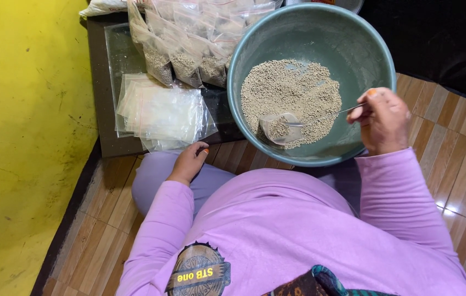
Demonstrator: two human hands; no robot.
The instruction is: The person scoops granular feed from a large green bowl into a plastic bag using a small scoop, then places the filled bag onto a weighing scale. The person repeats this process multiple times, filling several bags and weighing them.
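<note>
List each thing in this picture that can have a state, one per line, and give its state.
Round grey-green bowl: partly filled with beige granules.
Small clear plastic bag in the bowl: open, partly filled.
Metal spoon: held by right hand.
Flat clear bags: empty, stacked.
Upright clear bags: filled.
Left hand: empty.

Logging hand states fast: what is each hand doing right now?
Left hand: holds nothing, fingers curled, resting at the edge of the stack of empty clear bags.
Right hand: closed on a metal spoon reaching into the green bowl.
</note>
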